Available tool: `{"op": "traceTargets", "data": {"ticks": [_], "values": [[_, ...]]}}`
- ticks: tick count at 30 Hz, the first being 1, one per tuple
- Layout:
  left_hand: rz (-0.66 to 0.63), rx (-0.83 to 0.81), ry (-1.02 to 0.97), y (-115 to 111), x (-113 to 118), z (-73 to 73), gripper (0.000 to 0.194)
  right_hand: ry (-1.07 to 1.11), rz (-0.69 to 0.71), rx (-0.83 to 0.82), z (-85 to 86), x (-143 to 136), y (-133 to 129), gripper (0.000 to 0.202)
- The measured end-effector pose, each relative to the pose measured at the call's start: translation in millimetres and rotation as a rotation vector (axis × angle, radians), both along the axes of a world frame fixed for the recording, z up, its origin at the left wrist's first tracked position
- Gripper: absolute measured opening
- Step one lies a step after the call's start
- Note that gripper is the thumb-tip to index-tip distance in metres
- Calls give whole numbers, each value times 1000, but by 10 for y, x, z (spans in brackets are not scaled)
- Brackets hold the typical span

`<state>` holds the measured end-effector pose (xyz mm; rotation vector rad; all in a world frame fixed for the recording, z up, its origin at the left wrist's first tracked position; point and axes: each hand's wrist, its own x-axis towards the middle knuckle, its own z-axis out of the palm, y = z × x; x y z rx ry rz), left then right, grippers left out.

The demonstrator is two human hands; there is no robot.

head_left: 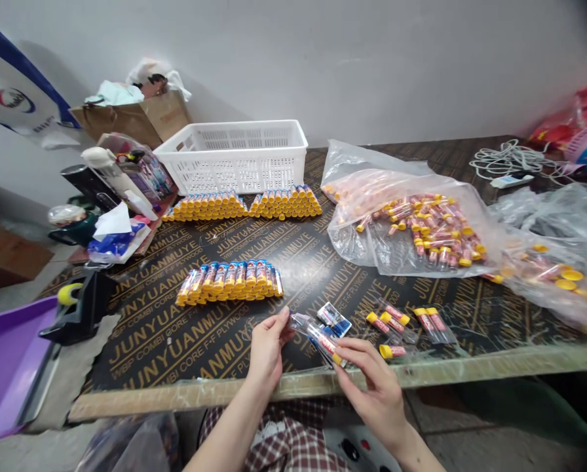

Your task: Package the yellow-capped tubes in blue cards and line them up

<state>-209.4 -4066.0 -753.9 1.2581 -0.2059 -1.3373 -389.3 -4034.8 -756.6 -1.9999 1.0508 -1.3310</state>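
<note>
A yellow-capped tube in a clear plastic sleeve (pixel 325 342) is held between my two hands above the table's front edge. My left hand (pixel 270 344) pinches the sleeve's far left end. The fingers of my right hand (pixel 372 380) are closed on the capped end. Just behind the tube lie small blue and white printed cards (pixel 333 319). To the right are several loose yellow-capped tubes (pixel 394 321), some in clear sleeves. A stacked row of blue-labelled tubes (pixel 232 280) lies left of centre.
More stacked tubes (pixel 286 202) stand before a white basket (pixel 239 157). Clear bags of tubes (pixel 441 229) cover the right side. A tape dispenser (pixel 80 305), bottles and a purple tray (pixel 16 360) are at left; cables (pixel 517 160) lie far right.
</note>
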Motion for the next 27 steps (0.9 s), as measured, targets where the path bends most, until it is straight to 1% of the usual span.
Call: {"op": "traceTargets", "data": {"ticks": [3,7,8,10,12,14,16,17,20,22,27], "values": [[-31,-39,-40,9,-29,33,36,5,72,41,1,19,10,32],[-175,-107,8,50,-59,125,29,28,167,100,-31,23,-8,39],[-205,-111,21,64,-63,146,30,33,176,96,-40,22,-19,41],[-266,-103,35,94,-69,175,36,49,151,74,-54,19,-44,46],[-364,-91,39,127,-75,188,39,70,102,59,-57,17,-73,53],[-489,-88,32,159,-85,195,34,83,92,74,-47,14,-100,63],[-587,-96,22,186,-99,203,31,74,146,120,-31,8,-121,73],[-616,-96,19,197,-107,207,31,63,184,147,-23,4,-128,76],[-634,-66,19,222,-130,217,31,40,304,200,-9,-8,-133,82],[-627,-44,19,235,-144,218,31,37,355,209,-13,-13,-127,84],[-626,-14,21,262,-166,220,33,-9,348,239,-39,2,-106,83]]}}
